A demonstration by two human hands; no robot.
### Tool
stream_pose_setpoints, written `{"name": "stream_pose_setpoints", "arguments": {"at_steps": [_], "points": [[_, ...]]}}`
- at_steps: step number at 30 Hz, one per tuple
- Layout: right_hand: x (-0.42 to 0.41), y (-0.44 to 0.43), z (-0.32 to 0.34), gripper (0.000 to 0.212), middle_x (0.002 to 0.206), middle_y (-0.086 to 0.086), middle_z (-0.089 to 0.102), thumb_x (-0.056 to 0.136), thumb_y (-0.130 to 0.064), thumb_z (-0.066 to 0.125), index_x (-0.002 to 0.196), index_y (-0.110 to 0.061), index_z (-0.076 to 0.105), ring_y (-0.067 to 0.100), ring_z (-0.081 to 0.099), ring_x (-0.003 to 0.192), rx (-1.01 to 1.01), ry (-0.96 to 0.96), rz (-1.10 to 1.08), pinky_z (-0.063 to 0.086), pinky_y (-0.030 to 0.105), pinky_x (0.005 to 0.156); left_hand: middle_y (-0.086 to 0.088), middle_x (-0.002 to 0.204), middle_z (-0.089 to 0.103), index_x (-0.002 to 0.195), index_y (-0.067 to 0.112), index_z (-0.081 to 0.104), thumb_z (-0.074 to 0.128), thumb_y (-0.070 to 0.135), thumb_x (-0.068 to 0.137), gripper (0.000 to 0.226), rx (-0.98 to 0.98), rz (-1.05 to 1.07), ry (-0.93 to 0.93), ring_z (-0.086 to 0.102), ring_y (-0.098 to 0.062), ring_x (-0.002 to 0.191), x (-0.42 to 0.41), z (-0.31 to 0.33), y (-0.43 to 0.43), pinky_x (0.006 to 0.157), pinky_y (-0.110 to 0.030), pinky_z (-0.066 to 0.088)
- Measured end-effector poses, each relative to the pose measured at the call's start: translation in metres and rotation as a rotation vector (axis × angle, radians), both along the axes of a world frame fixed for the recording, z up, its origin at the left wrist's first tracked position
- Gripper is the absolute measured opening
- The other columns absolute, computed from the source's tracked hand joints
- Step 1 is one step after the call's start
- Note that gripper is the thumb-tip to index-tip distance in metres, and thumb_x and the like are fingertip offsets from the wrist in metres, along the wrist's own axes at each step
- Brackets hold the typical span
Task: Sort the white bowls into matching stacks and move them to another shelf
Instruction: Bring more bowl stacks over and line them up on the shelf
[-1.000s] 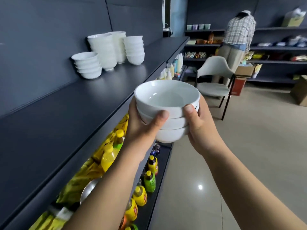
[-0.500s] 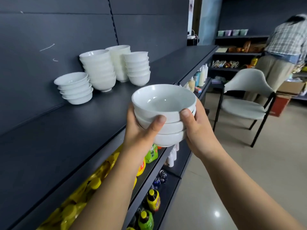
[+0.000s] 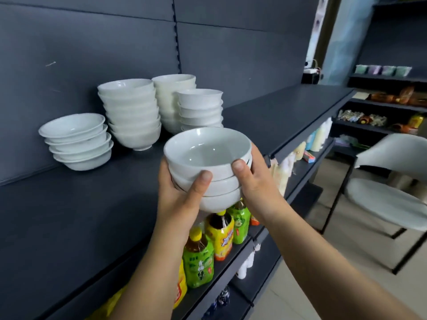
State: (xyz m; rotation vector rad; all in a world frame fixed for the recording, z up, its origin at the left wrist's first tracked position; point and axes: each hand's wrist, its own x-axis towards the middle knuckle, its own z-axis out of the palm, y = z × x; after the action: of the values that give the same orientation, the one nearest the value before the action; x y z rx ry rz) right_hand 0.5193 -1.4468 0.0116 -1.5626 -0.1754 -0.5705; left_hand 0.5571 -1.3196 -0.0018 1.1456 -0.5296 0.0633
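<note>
1. White glazed ware fills my grip: a stack of three bowls (image 3: pixel 208 167), nested upright, is held in the air between both hands.
2. My left hand (image 3: pixel 182 199) curls round the left side of the stack. Its thumb lies across the near wall of the middle bowl, and the other fingers are hidden behind.
3. My right hand (image 3: pixel 256 188) clasps the right side, with the thumb pressed on the near wall of the top bowl just under the rim. Its fingers wrap round the far side, mostly out of sight.
4. The stack hangs over the front edge of the dark shelf (image 3: pixel 69 227) and touches no surface. It is nearer than the bowls standing there and to their right.
5. Four more stacks stand on the shelf by the dark back panel (image 3: pixel 92 54).
   - Far left is a shallow stack (image 3: pixel 76 140) of four wide-rimmed bowls.
   - Just right of it is a tall stack (image 3: pixel 131 112) of deeper, footed bowls.
   - Farther right is a cream stack (image 3: pixel 173 88), slightly yellower than the rest.
   - In front of that is a small stack (image 3: pixel 199 105), its bottom hidden behind the bowls I hold.
6. Under my hands, on a lower shelf, stand green-labelled bottles (image 3: pixel 198 262) and a yellow-labelled bottle (image 3: pixel 219 232), all upright and close together.
7. A pale chair (image 3: pixel 388 181) on thin black legs stands on the floor to the right, well apart from the shelf.
</note>
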Motion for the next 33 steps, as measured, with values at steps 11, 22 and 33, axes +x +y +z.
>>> {"name": "stream_pose_setpoints", "arguments": {"at_steps": [11, 22, 33], "points": [[0.089, -0.005, -0.005, 0.094, 0.118, -0.007, 0.060, 0.051, -0.077, 0.066, 0.125, -0.022, 0.045, 0.010, 0.057, 0.113, 0.016, 0.034, 0.355, 0.048, 0.024, 0.091, 0.001, 0.124, 0.057, 0.128, 0.024, 0.041, 0.080, 0.068, 0.038, 0.107, 0.024, 0.415, 0.013, 0.056, -0.012, 0.114, 0.038, -0.003, -0.002, 0.092, -0.030, 0.047], [0.128, -0.011, -0.007, 0.093, 0.115, -0.017, 0.055, 0.046, -0.082, 0.061, 0.121, -0.029, 0.041, -0.012, 0.053, 0.104, -0.019, 0.062, 0.605, 0.042, 0.006, 0.083, 0.008, 0.118, 0.052, 0.130, 0.019, 0.028, 0.076, 0.072, 0.037, 0.117, 0.137, 0.630, 0.007, 0.056, 0.005, 0.102, 0.056, -0.003, -0.005, 0.080, -0.016, 0.048], [0.168, -0.017, -0.002, 0.067, 0.135, -0.006, 0.051, 0.079, -0.053, 0.056, 0.136, -0.023, 0.038, 0.003, 0.052, 0.117, 0.064, 0.270, 0.760, 0.040, 0.029, 0.103, 0.008, 0.133, 0.045, 0.139, 0.027, 0.020, 0.067, 0.054, 0.049, 0.105, 0.261, 0.669, 0.107, 0.048, -0.004, 0.116, 0.105, 0.000, -0.011, 0.096, -0.019, 0.042]]}}
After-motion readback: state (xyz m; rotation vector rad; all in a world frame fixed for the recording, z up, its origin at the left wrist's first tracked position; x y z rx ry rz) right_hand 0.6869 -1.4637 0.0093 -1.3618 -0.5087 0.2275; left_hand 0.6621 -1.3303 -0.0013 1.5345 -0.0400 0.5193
